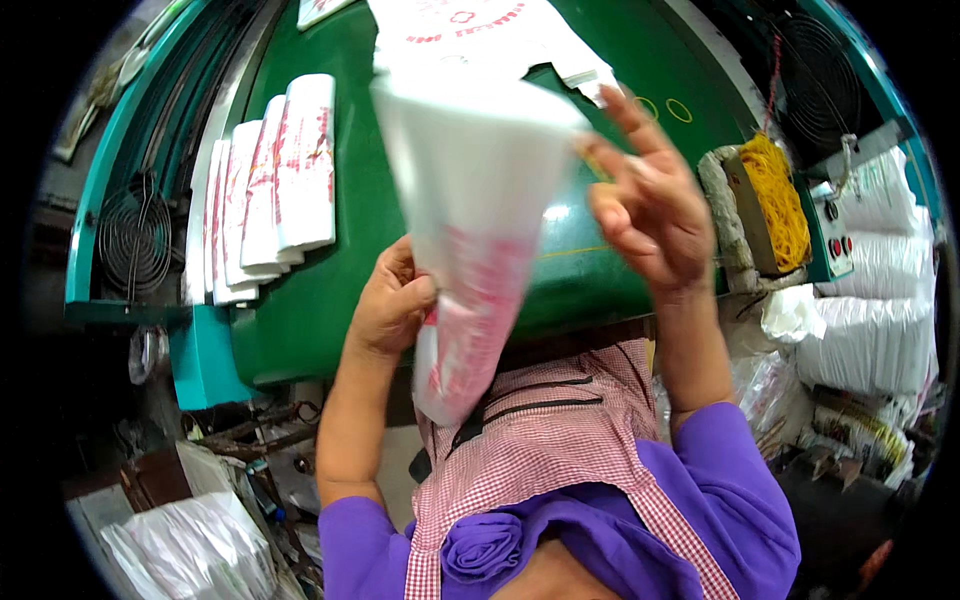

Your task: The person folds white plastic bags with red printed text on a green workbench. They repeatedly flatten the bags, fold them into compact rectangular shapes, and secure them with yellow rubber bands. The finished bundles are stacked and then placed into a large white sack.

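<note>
My left hand (393, 300) is closed on the edge of a folded bundle of plastic bags (480, 220), white with red print. The bundle is tilted in front of me and blurred by motion, its lower end hanging over my apron. Beside its upper right corner is my right hand (655, 205), raised with the fingers spread. A thin yellowish strip, perhaps a rubber band (592, 158), shows by those fingers; whether it loops round them I cannot tell. Beyond the bundle, more printed white bags (460, 35) lie flat on the green belt-like table (350, 320).
On the left of the table several folded bag bundles (308, 160) lie in an overlapping row. At the right stands a box of yellow rubber bands (770, 190), next to a teal control box (832, 240) with red buttons. Loose rubber bands (679, 109) lie on the table. White sacks (870, 340) are stacked further right.
</note>
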